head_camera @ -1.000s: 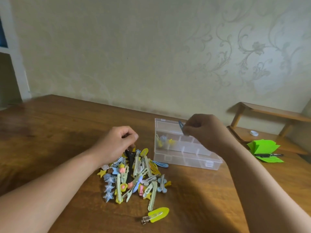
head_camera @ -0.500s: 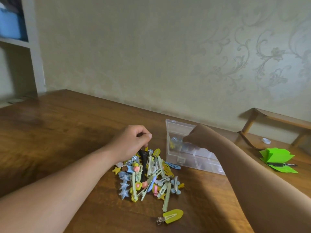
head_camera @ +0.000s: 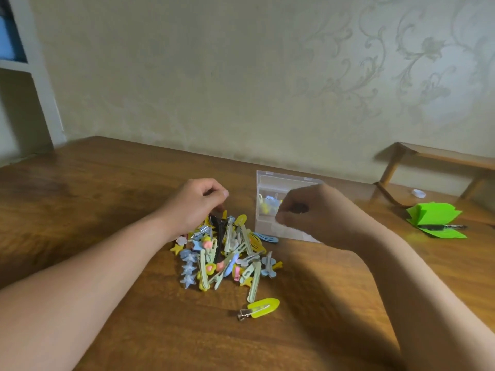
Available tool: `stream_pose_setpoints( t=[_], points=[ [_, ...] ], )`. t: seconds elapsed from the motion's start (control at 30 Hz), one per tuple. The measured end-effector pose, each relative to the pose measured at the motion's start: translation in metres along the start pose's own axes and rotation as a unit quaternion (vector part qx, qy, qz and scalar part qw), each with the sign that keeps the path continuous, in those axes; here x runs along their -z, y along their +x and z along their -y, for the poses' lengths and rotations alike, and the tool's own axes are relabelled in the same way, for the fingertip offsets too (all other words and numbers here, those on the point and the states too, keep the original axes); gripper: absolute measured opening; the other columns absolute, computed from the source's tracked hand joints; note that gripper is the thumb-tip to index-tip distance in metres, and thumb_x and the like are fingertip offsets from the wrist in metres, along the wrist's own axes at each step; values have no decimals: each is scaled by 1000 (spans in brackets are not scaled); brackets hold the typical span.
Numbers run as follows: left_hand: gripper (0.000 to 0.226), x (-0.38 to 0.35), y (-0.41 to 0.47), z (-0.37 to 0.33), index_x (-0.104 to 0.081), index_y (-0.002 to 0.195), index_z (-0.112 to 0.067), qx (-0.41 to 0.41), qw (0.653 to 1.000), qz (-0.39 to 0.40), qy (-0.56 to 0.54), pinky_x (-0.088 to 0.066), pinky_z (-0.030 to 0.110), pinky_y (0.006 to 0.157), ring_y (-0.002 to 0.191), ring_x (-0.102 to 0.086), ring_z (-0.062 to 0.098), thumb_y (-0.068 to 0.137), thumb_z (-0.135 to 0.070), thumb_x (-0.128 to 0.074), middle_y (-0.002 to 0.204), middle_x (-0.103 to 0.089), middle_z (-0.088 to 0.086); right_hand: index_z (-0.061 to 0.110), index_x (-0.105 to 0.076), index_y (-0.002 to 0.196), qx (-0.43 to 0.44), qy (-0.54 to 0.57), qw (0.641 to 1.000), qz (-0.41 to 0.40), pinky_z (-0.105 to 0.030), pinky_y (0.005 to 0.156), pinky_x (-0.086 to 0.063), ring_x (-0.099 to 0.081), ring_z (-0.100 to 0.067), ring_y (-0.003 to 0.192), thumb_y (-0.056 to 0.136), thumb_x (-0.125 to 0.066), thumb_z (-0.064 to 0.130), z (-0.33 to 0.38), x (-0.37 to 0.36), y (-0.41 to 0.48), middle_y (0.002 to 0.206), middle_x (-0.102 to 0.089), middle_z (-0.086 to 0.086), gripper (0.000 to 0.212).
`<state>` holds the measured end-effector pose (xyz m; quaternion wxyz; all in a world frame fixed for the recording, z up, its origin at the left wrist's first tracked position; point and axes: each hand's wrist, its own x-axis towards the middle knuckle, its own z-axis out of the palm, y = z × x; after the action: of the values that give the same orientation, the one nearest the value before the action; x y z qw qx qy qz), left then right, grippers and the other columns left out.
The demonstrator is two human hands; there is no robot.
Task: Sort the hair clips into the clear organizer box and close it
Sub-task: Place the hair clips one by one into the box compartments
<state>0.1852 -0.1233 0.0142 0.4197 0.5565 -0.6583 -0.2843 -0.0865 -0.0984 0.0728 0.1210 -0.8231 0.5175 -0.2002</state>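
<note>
**Sorting barely begun: one hand at the box, one at the heap**

The clear plastic organizer box [head_camera: 284, 180] stands open on the brown wooden counter [head_camera: 93, 196], near its far edge, with the lid raised behind the compartments. A few small clips, yellow, white and pale blue, show in its left compartment. I cannot count them.

The right hand [head_camera: 310, 214] hovers over that compartment, blurred. Its fingers are curled, but I cannot tell whether they hold a clip. The left hand [head_camera: 197, 203] sits at the far end of the heap of pastel hair clips [head_camera: 225, 255], with fingers [head_camera: 214, 192] curled and thumb against forefinger. What it grips, if anything, is hidden.

The step looks like loading clips into compartments, and most of the task remains. The next move likely calls for pinching one clip out of the tangle without dragging its neighbours.

Counted: one box, one heap of several dozen clips, one yellow-green clip with a metal clasp [head_camera: 261, 307] lying apart, near the heap's close end. Off to the right are one stack of bright green paper [head_camera: 434, 214], one dark pen [head_camera: 439, 226] on it, and one small white cap [head_camera: 418, 193].
</note>
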Motion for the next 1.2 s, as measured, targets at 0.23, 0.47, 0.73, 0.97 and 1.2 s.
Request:
stream_pose_setpoints(
  t=[0.23, 0.47, 0.73, 0.97, 1.2],
  points=[
    [18, -2, 1, 1, -78, 102, -20, -3, 1000, 2, 2, -56, 36, 85, 82, -72, 14, 105, -26, -61, 89, -77, 2, 38, -72, 111, 30, -61, 976, 208, -33, 85, -58, -65, -5, 91, 85, -79, 58, 11, -2, -7, 100, -70, 16, 33],
    [18, -1, 0, 0, -78, 103, -22, -8, 1000, 4, 6, -52, 31, 80, 79, -70, 10, 105, -27, -61, 89, -77, 1, 33, -70, 112, 32, -60, 970, 235, -35, 82, -56, -63, -8, 90, 82, -83, 57, 14, -9, -6, 98, -67, 12, 41],
    [18, -2, -1, 1, -78, 101, -24, -12, 1000, 3, 5, -53, 33, 84, 84, -71, 8, 105, -29, -62, 90, -77, -2, 1, -65, 101, 44, 294, 940, 170, -32, 67, -52, -71, -24, 83, 95, -78, 12, -7, 11, -3, 95, -76, -21, 18],
    [18, -2, 2, 0, -76, 102, -20, -6, 1000, 10, 4, -54, 33, 80, 80, -69, 11, 106, -30, -61, 88, -77, 0, 2, -71, 109, -120, 348, 920, -133, -28, 65, -59, -70, -20, 74, 97, -76, 17, -44, 27, 25, 92, -78, -18, 20],
    [18, -1, 1, 0, -76, 100, -26, 4, 1000, 10, 9, -57, 39, 88, 83, -71, 12, 105, -34, -61, 86, -77, -6, 16, -70, 97, -169, 70, 983, -33, -20, 46, -46, -72, -16, 68, 89, -85, 24, -53, 10, 77, 82, -80, -5, 19]
  ],
)
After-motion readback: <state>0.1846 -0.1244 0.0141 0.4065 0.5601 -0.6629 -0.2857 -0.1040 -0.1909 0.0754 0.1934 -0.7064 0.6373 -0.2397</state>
